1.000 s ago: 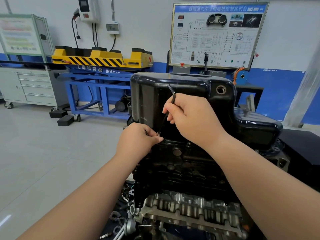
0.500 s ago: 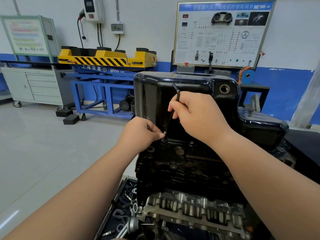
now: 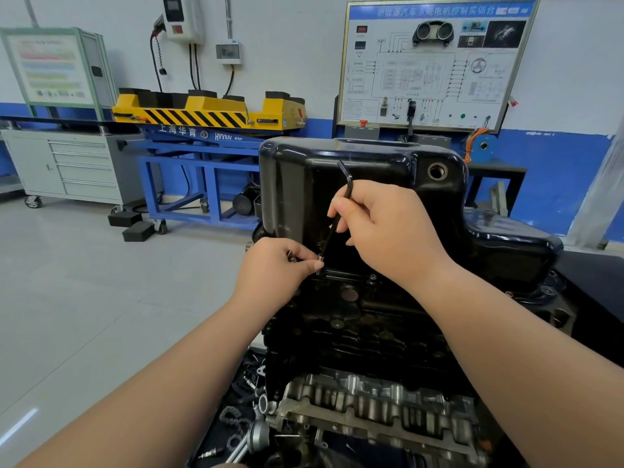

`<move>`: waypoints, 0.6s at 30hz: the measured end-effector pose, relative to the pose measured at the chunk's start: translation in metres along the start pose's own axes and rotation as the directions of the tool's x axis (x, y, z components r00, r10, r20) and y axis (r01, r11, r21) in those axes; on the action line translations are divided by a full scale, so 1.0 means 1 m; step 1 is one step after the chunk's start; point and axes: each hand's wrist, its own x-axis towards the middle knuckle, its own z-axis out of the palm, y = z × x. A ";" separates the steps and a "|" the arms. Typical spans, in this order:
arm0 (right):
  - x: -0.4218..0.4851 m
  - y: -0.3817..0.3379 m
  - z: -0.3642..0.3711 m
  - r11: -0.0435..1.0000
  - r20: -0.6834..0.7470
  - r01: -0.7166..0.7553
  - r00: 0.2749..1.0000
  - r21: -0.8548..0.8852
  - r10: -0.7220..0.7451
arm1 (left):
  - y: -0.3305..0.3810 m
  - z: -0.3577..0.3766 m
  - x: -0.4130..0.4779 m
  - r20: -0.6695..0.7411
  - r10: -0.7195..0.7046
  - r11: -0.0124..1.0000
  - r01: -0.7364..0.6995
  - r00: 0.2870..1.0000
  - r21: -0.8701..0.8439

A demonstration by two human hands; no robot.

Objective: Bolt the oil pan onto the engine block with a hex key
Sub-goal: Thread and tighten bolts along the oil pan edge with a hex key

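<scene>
Right now my right hand [image 3: 388, 238] is closed around the long arm of the hex key [image 3: 339, 211], fingers clamped on it, with the short bent end sticking up above my knuckles. The key slants down and to the left, and its tip sits in the head of a small silver bolt [image 3: 320, 260]. My left hand [image 3: 275, 270] pinches that bolt between thumb and fingertips, right at the flange where the glossy black oil pan [image 3: 337, 170] meets the dark engine block [image 3: 354, 319] beneath it. Another bolt [image 3: 372, 278] already sits in the flange just to the right. Loose parts and a chain [image 3: 233, 423] lie below on the left.
</scene>
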 end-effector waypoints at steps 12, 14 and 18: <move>-0.001 0.006 0.009 0.998 -0.077 0.022 0.997 0.064 -0.017 | -0.005 -0.001 0.000 0.019 0.047 0.998 -0.047 0.999 0.031; -0.002 0.008 0.011 0.997 -0.121 0.021 0.993 0.070 -0.012 | -0.004 -0.003 -0.001 -0.002 0.074 0.997 -0.074 0.997 0.033; -0.008 0.008 0.019 0.987 -0.183 -0.013 0.982 0.158 0.042 | 0.004 -0.007 -0.002 -0.066 0.177 0.984 -0.179 0.982 -0.019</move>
